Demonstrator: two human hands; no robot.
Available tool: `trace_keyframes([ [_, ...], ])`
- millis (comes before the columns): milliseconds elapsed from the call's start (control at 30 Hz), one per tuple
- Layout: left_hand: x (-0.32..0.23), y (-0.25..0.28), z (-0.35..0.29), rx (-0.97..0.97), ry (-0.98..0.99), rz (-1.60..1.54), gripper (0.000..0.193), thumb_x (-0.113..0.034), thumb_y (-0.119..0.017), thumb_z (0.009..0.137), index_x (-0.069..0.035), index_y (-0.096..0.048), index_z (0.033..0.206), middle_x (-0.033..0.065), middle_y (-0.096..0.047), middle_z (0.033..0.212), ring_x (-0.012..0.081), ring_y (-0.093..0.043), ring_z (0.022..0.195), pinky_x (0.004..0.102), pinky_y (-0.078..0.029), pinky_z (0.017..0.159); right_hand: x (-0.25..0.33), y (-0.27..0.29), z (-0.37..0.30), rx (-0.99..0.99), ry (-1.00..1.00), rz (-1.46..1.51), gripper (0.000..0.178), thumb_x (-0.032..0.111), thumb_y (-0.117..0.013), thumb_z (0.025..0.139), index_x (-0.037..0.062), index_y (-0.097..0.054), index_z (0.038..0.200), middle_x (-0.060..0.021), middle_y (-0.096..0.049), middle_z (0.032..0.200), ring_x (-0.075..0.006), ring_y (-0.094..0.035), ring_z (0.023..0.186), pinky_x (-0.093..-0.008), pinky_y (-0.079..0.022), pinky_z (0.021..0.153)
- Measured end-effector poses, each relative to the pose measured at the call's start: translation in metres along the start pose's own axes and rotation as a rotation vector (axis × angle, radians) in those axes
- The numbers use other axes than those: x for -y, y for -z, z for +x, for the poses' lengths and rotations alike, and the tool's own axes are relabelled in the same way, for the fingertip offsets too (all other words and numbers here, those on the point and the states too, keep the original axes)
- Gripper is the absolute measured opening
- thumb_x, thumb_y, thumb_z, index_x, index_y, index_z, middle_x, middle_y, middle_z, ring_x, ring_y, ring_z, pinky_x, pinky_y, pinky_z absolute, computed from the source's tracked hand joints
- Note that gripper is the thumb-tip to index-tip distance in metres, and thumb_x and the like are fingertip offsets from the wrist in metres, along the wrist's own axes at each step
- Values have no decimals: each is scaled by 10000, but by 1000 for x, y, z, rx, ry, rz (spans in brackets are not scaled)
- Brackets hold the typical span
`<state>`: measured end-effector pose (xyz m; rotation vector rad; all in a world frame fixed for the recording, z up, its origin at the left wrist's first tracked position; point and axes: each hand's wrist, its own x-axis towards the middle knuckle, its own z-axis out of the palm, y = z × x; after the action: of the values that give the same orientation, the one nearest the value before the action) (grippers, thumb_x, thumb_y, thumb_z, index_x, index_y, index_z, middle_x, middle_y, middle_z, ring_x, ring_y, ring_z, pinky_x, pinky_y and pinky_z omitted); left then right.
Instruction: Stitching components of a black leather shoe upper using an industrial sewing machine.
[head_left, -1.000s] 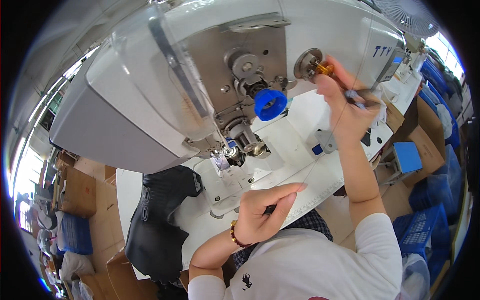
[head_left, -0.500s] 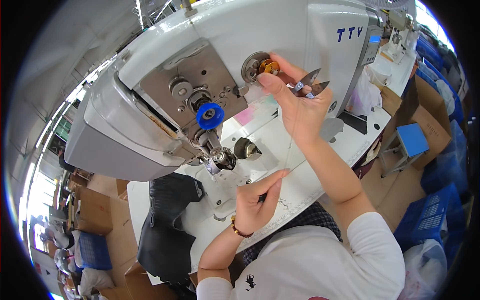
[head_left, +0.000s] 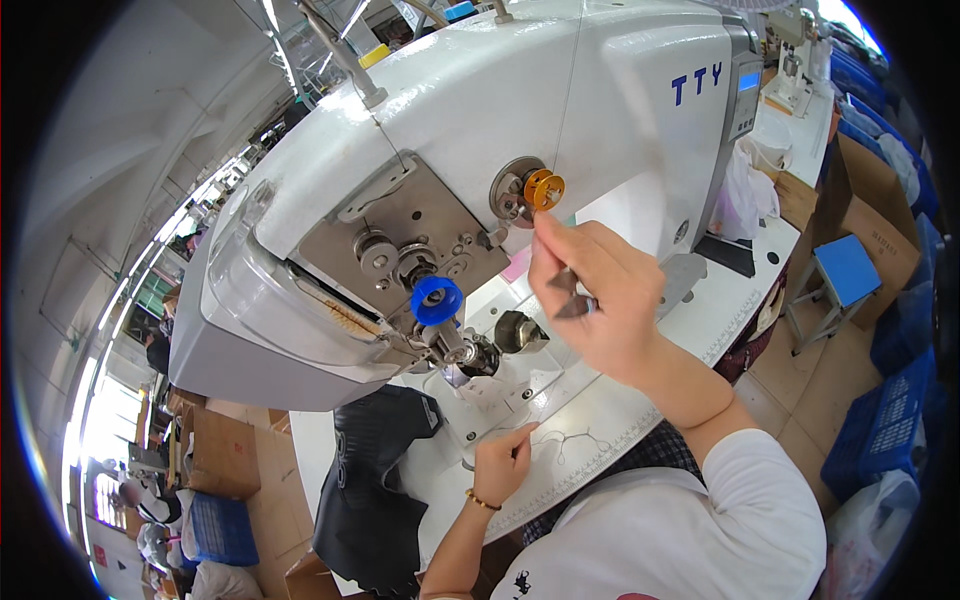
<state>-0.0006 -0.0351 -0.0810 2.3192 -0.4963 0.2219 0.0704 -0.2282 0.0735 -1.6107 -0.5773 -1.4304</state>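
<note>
Up L, the ceiling (head_left: pixel 130 130) was grey-white, w/ a long row of bright lights (head_left: pixel 140 240). A window (head_left: pixel 112 412) glowed below. The floor (head_left: pixel 810 385) had tan tiles. A brown box (head_left: pixel 222 458) sat nr a blue crate (head_left: pixel 222 530). On R, a blue-top stool (head_left: pixel 846 270) stood by an open cardbd. box (head_left: pixel 880 228).

My white worktable (head_left: pixel 720 290) runs from the lower left of the frame to its right side, a ruled scale (head_left: pixel 625 437) along its near edge. A pale sewing machine (head_left: pixel 480 85) stands on it, filling the upper center; a black sheet of material (head_left: pixel 370 500) lies across the lower left, while loose dark thread (head_left: pixel 570 437) curls just below center, close to me. Below the tabletop, a tiled floor (head_left: pixel 790 395) bears a blue-topped stool (head_left: pixel 848 270) at right and a blue crate (head_left: pixel 222 528) at lower left.
</note>
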Motion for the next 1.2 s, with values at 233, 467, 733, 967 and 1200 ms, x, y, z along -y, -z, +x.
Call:
trace_keyframes([
  [233, -47, 21, -4, -15, -24, -259, 176, -1, -532, 784, -3, -619, 937, 91, -460, 509, 93, -397, 423, 206, -327, 423, -17, 14, 40, -93, -454, 443, 135, 83, -659, 725, -24, -623, 800, 13, -545, 612, -30, -451, 522, -190, -358, 480],
  [467, -60, 24, 7, -12, -127, -337, 168, 12, -548, 772, 6, -619, 924, 83, -479, 513, 93, -414, 427, 200, -333, 426, -2, 3, 9, 44, -488, 373, 127, 116, -660, 734, -4, -623, 755, 21, -543, 629, -34, -428, 543, -173, -319, 473],
  [733, -66, 27, 14, -54, -143, -360, 154, 23, -544, 767, 10, -615, 902, 56, -453, 495, 87, -407, 422, 207, -314, 410, -9, 1, 14, -105, -304, 336, 36, 45, -614, 740, 9, -613, 735, 3, -569, 621, -24, -447, 510, -170, -327, 446],
  [967, -77, 29, 25, 4, -174, -326, 153, 28, -544, 757, -2, -615, 889, 64, -451, 496, 107, -405, 402, 209, -315, 402, -10, 2, 21, -247, -352, 346, 15, 16, -593, 740, 6, -602, 749, 22, -549, 608, -19, -435, 530, -182, -342, 452],
  [1200, -87, 33, 40, -27, -286, -313, 178, 34, -550, 744, -5, -610, 907, 88, -486, 507, 147, -440, 395, 234, -330, 393, -16, 3, 9, -170, -443, 340, 48, 53, -615, 739, 8, -603, 732, 26, -548, 622, -16, -429, 525, -175, -329, 448],
])
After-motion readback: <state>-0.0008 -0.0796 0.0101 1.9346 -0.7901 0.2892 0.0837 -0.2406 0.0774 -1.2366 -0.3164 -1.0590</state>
